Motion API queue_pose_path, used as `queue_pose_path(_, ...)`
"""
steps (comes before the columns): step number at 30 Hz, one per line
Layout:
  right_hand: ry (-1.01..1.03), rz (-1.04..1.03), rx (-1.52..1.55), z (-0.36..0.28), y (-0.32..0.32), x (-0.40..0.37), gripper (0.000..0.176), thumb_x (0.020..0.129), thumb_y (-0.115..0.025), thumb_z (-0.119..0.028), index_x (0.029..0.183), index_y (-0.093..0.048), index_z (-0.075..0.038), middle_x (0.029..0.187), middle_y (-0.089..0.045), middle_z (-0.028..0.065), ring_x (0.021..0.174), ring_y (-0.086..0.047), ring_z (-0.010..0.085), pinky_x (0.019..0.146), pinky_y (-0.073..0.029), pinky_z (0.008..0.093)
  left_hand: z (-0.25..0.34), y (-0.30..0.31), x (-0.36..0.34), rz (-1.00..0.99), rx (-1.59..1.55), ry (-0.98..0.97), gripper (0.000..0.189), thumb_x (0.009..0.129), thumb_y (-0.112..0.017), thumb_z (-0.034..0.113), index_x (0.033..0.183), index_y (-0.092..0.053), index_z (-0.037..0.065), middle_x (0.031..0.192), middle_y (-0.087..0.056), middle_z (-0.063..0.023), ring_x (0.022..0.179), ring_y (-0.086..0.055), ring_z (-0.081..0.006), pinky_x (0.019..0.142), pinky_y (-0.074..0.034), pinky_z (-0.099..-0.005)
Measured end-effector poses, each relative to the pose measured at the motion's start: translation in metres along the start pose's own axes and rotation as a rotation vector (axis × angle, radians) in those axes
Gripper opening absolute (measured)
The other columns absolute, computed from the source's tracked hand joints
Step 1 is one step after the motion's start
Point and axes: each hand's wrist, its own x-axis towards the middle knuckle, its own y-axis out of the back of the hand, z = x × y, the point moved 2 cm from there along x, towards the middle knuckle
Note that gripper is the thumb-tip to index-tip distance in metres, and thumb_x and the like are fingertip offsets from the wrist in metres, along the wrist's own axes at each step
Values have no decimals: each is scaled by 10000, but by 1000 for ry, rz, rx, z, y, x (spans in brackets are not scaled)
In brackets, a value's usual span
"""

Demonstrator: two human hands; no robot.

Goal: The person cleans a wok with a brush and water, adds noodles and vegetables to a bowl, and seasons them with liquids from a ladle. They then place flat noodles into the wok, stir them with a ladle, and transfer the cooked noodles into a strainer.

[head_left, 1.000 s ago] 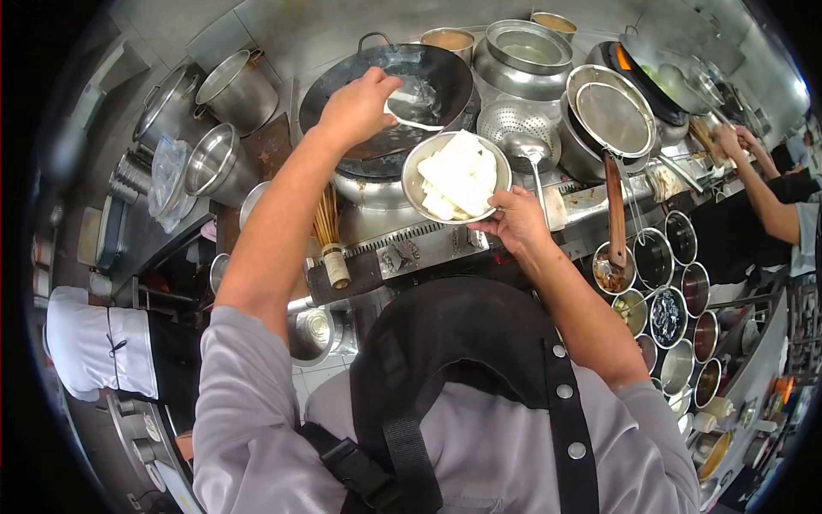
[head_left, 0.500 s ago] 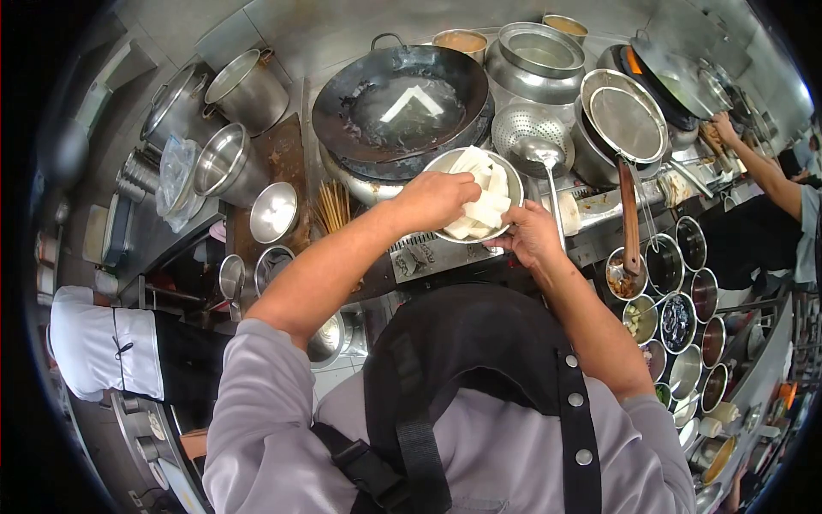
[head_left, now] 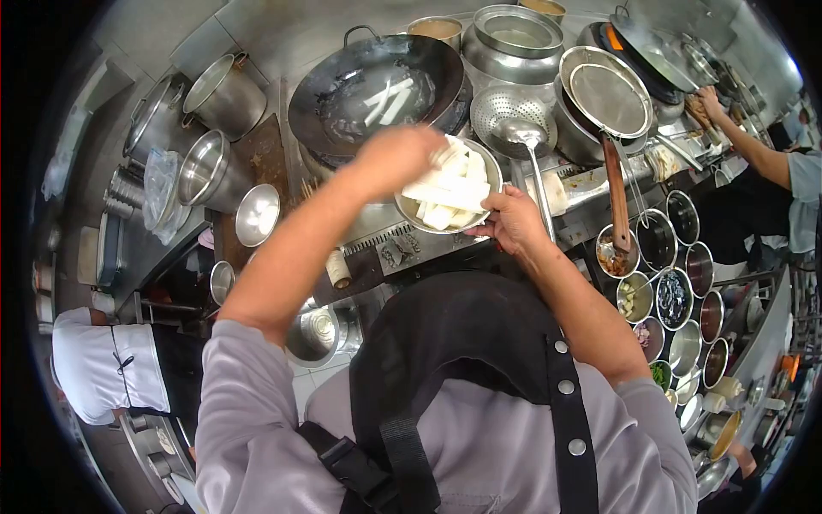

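My right hand (head_left: 517,220) grips the rim of a metal bowl (head_left: 432,229) and holds it tilted at the front of the stove. Thick white strips (head_left: 447,190), whose exact kind I cannot make out, fill the bowl. Between bowl and wok, my left hand (head_left: 404,159) is smeared by motion, so its fingers do not show. Beyond it sits a large black wok (head_left: 312,107) with clear, steaming liquid inside. A few white strips (head_left: 392,103) lie in that liquid.
A perforated ladle (head_left: 497,116) and wooden-handled strainers (head_left: 610,98) rest right of the wok. Steel pots (head_left: 227,98) stand at left. Several ingredient containers (head_left: 674,300) line the right side. One co-worker (head_left: 116,364) stands at left; another's arm (head_left: 745,141) reaches in at right.
My left hand has moved from inside the bowl toward the wok. More white strips now show in the wok. The view has shifted slightly.
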Motion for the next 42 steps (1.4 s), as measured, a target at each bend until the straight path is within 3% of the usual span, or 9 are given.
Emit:
queue_pose_path(2,-1,-8,6,1,2,2,207,836,-569,12,1021,-478,6,963,-589,134,809,-652,254,679,-645,492,32,-27,-10,-129,-56,22,412,856,-702,239,1229,-625,83,1190,-620,-114,1041,-644,-318,879,-526,-428)
queue_pose_path(7,25,-8,-19,11,9,12,168,812,-590,5,949,-493,-5,816,-515,59,672,-580,183,628,-648,474,30,-53,0,-2,15,103,284,840,-686,207,1084,-649,68,1065,-604,-118,941,-664,-322,790,-539,-461)
queue_pose_path(15,-1,27,-36,9,11,6,162,811,-582,11,952,-503,1,812,-533,63,667,-598,196,637,-639,493,17,-45,-1,170,79,100,105,882,-566,150,942,-618,83,902,-633,-129,810,-665,-358,681,-537,-491)
queue_pose_path(18,-3,-2,-10,7,14,3,200,819,-578,8,1000,-493,21,876,-584,103,722,-633,227,660,-635,506,-2,20,5,188,129,209,155,895,-539,118,997,-653,101,985,-655,-133,906,-661,-361,801,-528,-485)
queue_pose_path(20,39,2,23,0,5,-3,207,829,-573,4,1013,-481,19,925,-613,136,776,-663,250,669,-637,508,-15,38,4,470,114,185,278,879,-631,138,1149,-674,89,1132,-635,-131,978,-656,-343,852,-530,-446)
queue_pose_path(22,41,10,11,3,9,0,198,833,-571,4,1006,-477,12,961,-625,160,826,-681,275,671,-639,506,10,47,0,293,58,247,280,878,-664,169,1147,-675,93,1131,-649,-109,1002,-653,-332,868,-527,-434)
queue_pose_path(26,42,-17,21,4,10,2,192,827,-580,7,988,-475,10,917,-603,139,762,-659,255,646,-643,495,44,-21,-12,-181,-37,96,294,821,-714,183,1101,-680,100,1052,-660,-109,984,-654,-336,847,-525,-441)
queue_pose_path(32,37,14,-35,12,13,9,177,819,-584,8,973,-495,3,828,-539,71,678,-620,211,630,-643,486,48,-53,-12,-122,-108,99,256,760,-723,153,991,-654,66,1028,-670,-128,966,-653,-338,825,-516,-461)
queue_pose_path(42,-11,7,-35,10,4,-4,216,827,-567,-2,1033,-509,27,984,-627,163,851,-680,292,662,-632,492,27,-36,-16,86,-200,162,215,772,-711,117,962,-642,45,886,-677,-169,868,-658,-381,738,-502,-470)
